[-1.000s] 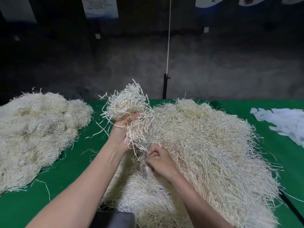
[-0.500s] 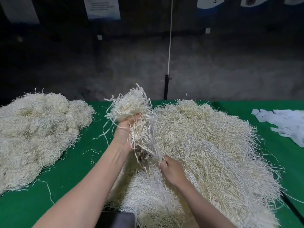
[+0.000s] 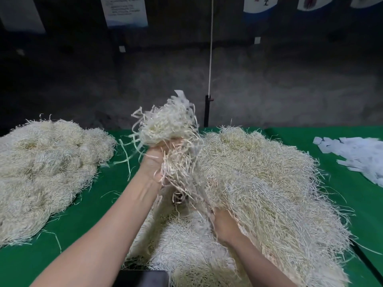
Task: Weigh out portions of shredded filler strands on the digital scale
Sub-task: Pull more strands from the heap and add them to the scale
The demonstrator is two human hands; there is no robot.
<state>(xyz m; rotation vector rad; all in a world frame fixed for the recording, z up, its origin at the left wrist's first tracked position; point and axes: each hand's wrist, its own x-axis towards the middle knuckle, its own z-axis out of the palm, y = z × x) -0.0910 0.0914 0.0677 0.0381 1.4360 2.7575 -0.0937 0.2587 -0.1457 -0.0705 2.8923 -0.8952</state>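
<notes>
Left hand lifted higher, clutching strands

Left hand raised, forearm angled up from lower left, fingers curled round strand bunch. Right hand lower, back toward camera, fingers curled on bunch's trailing ends, blurred.

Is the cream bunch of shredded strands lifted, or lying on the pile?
Lifted: the left hand grips the bunch of cream shredded strands above the pile.

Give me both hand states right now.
Left hand: closed, gripping a raised bunch of strands.
Right hand: closed, pinching the trailing strands beneath that bunch, over the big pile.
</notes>
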